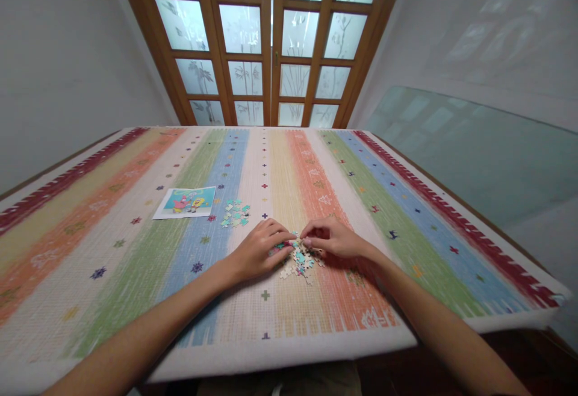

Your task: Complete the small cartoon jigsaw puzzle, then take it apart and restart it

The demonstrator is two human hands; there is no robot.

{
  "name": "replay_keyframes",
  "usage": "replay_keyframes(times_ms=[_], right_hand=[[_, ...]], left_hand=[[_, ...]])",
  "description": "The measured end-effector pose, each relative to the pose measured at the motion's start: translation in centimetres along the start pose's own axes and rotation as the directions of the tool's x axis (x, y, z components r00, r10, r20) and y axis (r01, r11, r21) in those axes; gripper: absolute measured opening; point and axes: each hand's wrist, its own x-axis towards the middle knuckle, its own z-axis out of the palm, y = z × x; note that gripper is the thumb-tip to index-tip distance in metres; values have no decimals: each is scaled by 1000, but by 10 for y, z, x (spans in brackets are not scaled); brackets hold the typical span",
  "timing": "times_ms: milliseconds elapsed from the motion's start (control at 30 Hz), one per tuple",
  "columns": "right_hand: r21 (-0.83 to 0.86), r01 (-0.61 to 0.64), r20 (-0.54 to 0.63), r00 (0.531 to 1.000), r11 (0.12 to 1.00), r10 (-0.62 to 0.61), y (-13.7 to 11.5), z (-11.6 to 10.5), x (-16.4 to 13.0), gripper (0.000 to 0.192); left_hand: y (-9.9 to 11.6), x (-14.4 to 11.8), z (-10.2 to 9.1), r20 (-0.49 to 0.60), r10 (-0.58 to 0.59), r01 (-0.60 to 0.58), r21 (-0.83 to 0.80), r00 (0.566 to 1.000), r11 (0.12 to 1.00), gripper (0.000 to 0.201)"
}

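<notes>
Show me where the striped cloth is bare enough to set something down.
The striped cloth is bare right of the right hand out to its red border, left of the picture card, and along the far edge by the doors. It is crowded around both hands, left hand, on the piece pile, and at the teal pieces.

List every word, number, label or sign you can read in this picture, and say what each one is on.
No readable text anywhere.
Cartoon reference picture card: only drawn figures show, any print too small to read.
Small cardboard puzzle pieces under the left hand and right hand: no lettering can be made out.
Striped woven tablecloth: cross and star motifs only, no words.
Frosted glass door panes: plant patterns only.
</notes>
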Motion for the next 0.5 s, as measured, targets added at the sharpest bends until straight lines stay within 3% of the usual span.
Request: replay_keyframes(times_ms=[100, 233, 500], right_hand=[[86, -23, -27, 999, 996, 26, -1, 3, 1, 28], [80, 53, -72, 996, 995, -47, -5, 4, 2, 30], [158, 66, -50, 997, 985, -58, -6, 9, 2, 23]], left_hand=[[1, 0, 4, -33, 2, -2, 0, 999, 1000, 22], [3, -1, 6, -34, -19, 19, -10, 999, 1000, 24], [3, -1, 8, -73, -24, 19, -59, 997, 998, 16]])
